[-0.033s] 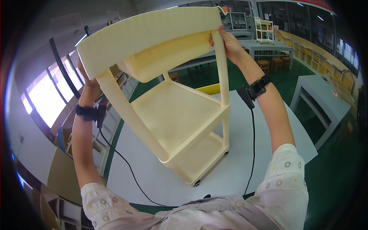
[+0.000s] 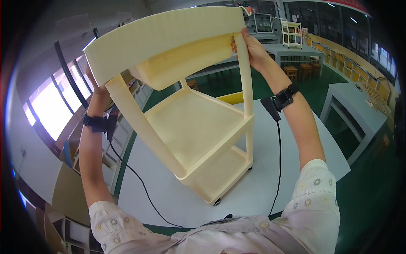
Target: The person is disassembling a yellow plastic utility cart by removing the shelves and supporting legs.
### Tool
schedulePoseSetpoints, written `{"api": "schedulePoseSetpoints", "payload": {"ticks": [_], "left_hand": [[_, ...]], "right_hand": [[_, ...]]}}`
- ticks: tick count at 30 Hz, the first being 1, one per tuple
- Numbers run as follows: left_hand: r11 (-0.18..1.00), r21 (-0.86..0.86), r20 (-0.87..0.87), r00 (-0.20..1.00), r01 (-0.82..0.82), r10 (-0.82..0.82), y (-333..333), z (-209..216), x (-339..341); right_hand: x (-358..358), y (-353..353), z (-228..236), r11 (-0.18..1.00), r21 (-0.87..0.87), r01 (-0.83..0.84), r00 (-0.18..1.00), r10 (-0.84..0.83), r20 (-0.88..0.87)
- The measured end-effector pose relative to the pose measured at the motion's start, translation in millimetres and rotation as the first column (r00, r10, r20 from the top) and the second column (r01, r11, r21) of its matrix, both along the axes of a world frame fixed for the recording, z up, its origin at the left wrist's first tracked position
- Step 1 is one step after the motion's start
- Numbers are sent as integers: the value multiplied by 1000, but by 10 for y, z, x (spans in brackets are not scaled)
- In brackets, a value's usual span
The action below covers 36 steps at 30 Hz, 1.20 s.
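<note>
Nothing had really shifted since the earlier frame: the pale yellow three-tier plastic cart [image 2: 190, 106] was held in the same tilt, arms raised just the same.

The cart was lifted up in front of the face, top shelf toward 12 o'clock, bottom tier and its small wheels [image 2: 217, 202] down near 6 o'clock, hanging just above the white table [image 2: 296, 169], or maybe barely touching it; that couldn't be told for sure. The right hand [image 2: 249, 48] was wrapped around the corner post at about 1 o'clock, right under the top shelf. The left hand [image 2: 98, 86] was mostly hidden behind the shelf edge at 9 o'clock, so its grip couldn't be made out, only that the cart was being supported there. Black wrist straps with cables [image 2: 279, 139] were worn on both arms, the cables trailing down across the table.

What could've gone wrong, probably: light snap-together plastic held only by the top end, so a post could've been popped out of a tier and the lower shelves dropped onto the table. A dangling cable could also have been snagged by a wheel. More tables, stools [image 2: 298, 70] and a white shelf rack [image 2: 292, 31] were seen out toward 1 o'clock, well apart.
</note>
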<state>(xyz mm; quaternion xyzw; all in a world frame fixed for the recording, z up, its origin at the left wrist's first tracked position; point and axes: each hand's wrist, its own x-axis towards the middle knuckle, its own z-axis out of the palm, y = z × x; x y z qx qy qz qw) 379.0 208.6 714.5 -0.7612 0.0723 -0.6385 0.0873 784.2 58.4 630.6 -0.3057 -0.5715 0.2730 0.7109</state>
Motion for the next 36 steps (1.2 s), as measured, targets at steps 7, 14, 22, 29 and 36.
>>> {"api": "schedulePoseSetpoints", "payload": {"ticks": [7,14,22,29,36], "left_hand": [[923,-308,56,973,231,-225,338,346,-245],[998,11,241,969,59,-60,-125,1097,-407],[970,-85,491,857,229,-159,10,2012,-1246],[923,-70,673,701,378,-236,26,2168,-2128],[976,-136,550,806,-172,219,-217,1779,-3401]], "right_hand": [[-196,-96,108,986,-165,34,989,-57,-137],[-276,-178,89,985,53,163,980,-155,-122],[-244,-176,155,903,54,427,901,-419,-111],[-62,-421,209,840,70,539,841,-530,-111],[832,-440,225,772,83,630,776,-629,-45]]}}
